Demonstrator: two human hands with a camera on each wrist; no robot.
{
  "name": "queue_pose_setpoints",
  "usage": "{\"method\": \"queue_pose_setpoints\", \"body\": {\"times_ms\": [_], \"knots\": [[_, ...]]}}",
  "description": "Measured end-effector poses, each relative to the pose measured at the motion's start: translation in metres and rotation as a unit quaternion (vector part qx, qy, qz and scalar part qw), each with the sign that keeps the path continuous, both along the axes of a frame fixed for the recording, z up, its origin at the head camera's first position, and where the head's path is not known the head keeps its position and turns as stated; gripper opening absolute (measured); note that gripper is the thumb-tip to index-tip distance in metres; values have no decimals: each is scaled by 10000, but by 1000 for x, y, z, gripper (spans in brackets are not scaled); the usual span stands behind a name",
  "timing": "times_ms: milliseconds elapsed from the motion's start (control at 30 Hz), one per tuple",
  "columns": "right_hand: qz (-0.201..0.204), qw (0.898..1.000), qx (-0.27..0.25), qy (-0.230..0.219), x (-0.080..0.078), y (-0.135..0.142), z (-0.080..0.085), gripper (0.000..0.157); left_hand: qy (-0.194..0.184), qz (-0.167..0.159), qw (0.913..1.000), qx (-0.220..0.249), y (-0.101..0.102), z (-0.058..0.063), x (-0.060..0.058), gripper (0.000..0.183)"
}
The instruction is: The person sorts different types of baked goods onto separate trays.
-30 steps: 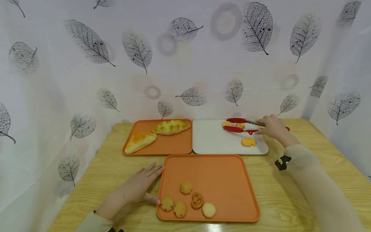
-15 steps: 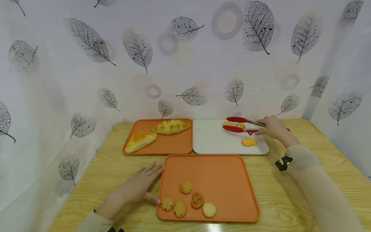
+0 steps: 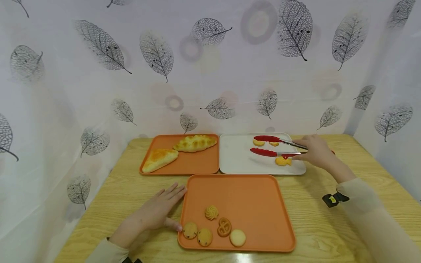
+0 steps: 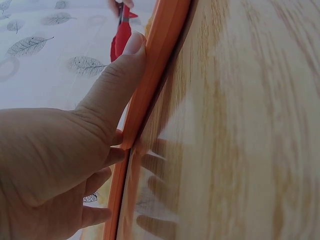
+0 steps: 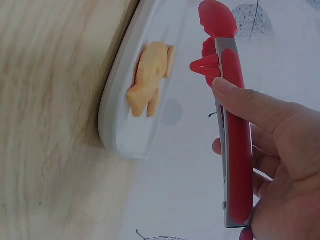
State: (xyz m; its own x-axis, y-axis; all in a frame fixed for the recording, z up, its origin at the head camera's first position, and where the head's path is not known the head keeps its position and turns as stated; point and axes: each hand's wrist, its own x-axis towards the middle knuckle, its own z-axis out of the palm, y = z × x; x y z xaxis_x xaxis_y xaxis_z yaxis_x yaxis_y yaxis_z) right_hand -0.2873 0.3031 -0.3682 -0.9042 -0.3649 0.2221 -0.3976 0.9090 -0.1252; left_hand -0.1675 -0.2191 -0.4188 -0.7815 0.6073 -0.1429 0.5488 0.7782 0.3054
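Note:
My right hand grips a pair of red-and-silver tongs above the white tray. The tongs' red tips are spread apart, with nothing between them that I can make out. Two small cookies, one a round cookie, lie behind and partly under the tips. A fish-shaped cracker sits near the tray's front right, close below the tongs. My left hand lies with straight fingers at the left edge of the front orange tray, thumb and fingertips touching its rim.
Several cookies lie on the front tray's near left: a swirl cookie, a pretzel cookie, a plain round cookie and speckled ones. A back orange tray bears a triangular bread and a braided loaf. A leaf-patterned curtain closes off the back.
The tongs have risen off the back cookies and their tips have spread wider, the near tip shifting forward. My right hand has moved slightly right and nearer. The left hand stays put.

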Motion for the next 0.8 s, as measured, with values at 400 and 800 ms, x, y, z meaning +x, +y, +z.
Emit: {"method": "queue_pose_setpoints", "body": {"times_ms": [400,800], "knots": [[1094,9832,-424,1401,52,-28,-3,60,18,0,10000,52,0,1,-1,112],[1817,9676,-622,1638,86,-68,-1,61,12,18,10000,6,0,-1,-1,113]]}}
